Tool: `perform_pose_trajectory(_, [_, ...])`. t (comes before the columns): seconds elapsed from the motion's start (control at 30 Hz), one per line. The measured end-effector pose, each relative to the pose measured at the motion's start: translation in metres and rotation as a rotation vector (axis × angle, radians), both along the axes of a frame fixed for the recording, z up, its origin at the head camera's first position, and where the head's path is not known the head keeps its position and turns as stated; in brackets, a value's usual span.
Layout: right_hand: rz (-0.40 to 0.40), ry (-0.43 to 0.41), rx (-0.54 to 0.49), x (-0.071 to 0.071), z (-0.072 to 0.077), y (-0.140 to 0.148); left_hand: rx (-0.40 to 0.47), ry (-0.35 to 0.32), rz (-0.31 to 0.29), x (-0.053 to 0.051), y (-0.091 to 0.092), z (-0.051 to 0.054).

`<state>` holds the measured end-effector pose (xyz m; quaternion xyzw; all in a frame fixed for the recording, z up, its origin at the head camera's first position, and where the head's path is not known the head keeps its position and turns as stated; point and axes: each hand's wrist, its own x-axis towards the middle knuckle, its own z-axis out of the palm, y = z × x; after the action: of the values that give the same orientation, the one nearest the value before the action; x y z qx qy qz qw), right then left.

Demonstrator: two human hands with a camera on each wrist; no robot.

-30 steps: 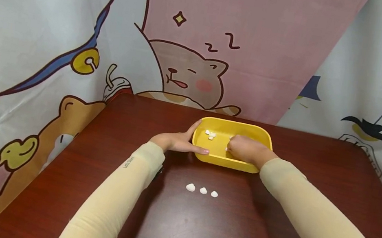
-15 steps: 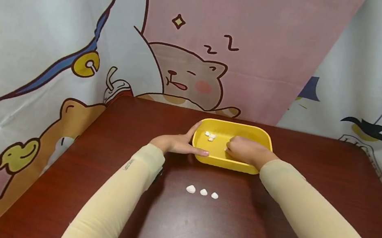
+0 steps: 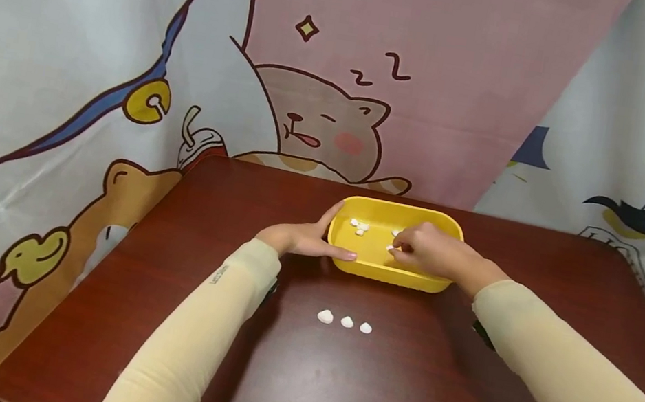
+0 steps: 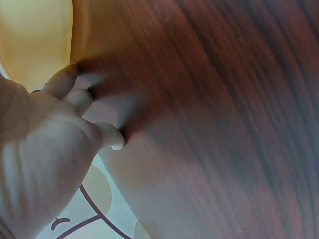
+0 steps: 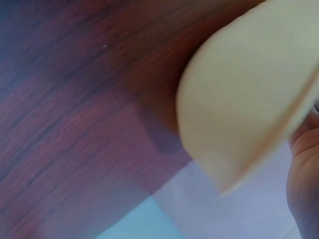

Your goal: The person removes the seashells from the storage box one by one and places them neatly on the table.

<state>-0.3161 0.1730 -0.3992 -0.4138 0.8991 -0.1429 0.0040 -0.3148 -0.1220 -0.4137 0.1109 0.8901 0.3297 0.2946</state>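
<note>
A yellow plastic basin stands on the table, with several small white shells in its left part. My left hand rests against the basin's left end, its thumb along the near rim and its index finger at the far corner. Several of its fingers touch the table in the left wrist view. Inside the basin, my right hand pinches a small white shell between thumb and fingertips. Another white shell shows just behind those fingertips. In the right wrist view the basin wall hides most of the hand.
Three white shells lie in a row on the dark red-brown table, in front of the basin. They get smaller from left to right. A cartoon-printed cloth hangs behind and beside the table.
My right hand has lifted a little and shifted right inside the basin, and a shell now shows at its fingertips. The left hand and the row of shells stay put.
</note>
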Motion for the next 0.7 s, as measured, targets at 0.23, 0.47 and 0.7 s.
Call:
perform_pose_trajectory(0.23, [0.054, 0.054, -0.086, 0.031, 0.016, -0.001, -0.001, -0.001, 0.003, 0.001, 0.000, 0.001])
perform_pose_trajectory(0.47, [0.124, 0.077, -0.089, 0.065, 0.015, -0.001, 0.009, 0.009, 0.000, 0.003, 0.000, 0.001])
perform_pose_trajectory(0.7, [0.199, 0.158, 0.005, 0.089, -0.008, 0.001, 0.021, 0.017, -0.009, 0.003, 0.000, 0.000])
